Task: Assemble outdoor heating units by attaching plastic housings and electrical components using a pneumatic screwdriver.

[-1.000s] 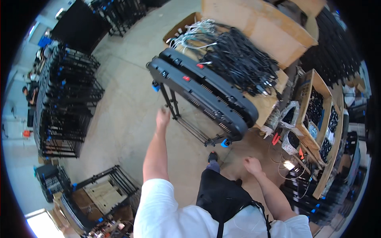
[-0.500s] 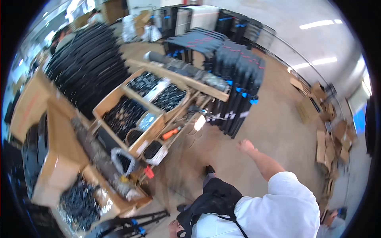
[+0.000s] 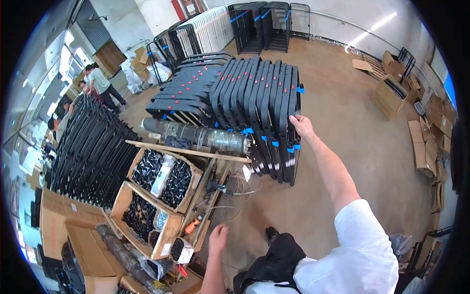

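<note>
My right hand [image 3: 302,126] reaches out to the outermost black metal frame [image 3: 293,98] at the right end of an upright row. Its fingers meet the edge near the upper corner and look closed on it, though the fingertips are partly hidden. The frames have rounded corners, small red marks and blue clips [image 3: 297,147] low on their sides. My left hand [image 3: 219,239] hangs over the floor with fingers loosely curled and nothing visible in it. Nearest to it are an orange-handled tool [image 3: 194,224] and a small white container of dark parts [image 3: 183,251].
Wooden boxes [image 3: 164,215] of small black parts stand left, beside a wrapped roll [image 3: 196,137] and a loose cable [image 3: 240,196]. Behind them rises a tall stack of black frames [image 3: 93,152]. Cardboard boxes [image 3: 389,98] line the right wall. Several people [image 3: 100,83] work at far left.
My view has turned and come closer to the row of frames. My right hand has gone from open air to the outermost frame. My left hand has risen from the lower edge.
</note>
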Tool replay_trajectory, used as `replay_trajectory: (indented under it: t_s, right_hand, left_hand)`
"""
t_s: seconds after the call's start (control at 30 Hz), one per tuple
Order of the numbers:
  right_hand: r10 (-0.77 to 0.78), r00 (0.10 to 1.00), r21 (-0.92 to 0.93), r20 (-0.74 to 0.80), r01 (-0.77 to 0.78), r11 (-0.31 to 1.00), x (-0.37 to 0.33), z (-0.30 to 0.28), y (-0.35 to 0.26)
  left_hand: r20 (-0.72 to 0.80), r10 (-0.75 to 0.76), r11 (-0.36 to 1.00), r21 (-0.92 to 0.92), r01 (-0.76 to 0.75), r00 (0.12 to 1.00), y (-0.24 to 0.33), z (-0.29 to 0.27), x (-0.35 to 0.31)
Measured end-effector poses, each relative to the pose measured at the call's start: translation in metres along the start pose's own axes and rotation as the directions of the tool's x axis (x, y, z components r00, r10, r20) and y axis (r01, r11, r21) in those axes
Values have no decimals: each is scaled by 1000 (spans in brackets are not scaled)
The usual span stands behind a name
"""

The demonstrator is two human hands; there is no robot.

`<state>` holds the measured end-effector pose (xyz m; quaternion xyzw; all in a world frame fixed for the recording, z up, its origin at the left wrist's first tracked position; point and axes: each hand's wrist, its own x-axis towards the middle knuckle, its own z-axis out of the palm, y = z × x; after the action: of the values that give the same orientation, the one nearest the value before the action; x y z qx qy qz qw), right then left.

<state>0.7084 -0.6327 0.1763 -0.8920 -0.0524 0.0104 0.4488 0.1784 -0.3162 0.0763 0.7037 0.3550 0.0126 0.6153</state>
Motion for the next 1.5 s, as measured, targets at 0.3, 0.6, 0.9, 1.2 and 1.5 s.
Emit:
replay_trajectory:
  t_s: [0.3, 0.6, 0.9, 1.2, 1.5]
  right_hand:
    - [34, 993, 240, -115, -6, 971, -78, -116, 83]
    - [622, 561, 683, 546, -728, 57, -255, -6, 194]
    - [624, 594, 789, 509, -611, -62, -319, 87, 173]
    - [501, 830, 899, 246, -389, 202, -294, 23, 167]
    - [-18, 929, 768, 369, -294, 569, -270, 90, -87]
  left_hand:
    - [525, 312, 948, -111, -299, 792, 245, 285, 89]
    - [559, -41, 911, -320, 261, 828, 278, 396, -7]
    - [626, 99, 884, -412, 220, 773, 258, 173, -68]
    - [-141, 68, 885, -448, -125, 988, 118, -147, -116]
    - [-902, -162, 979, -197, -49, 401, -76, -333, -176]
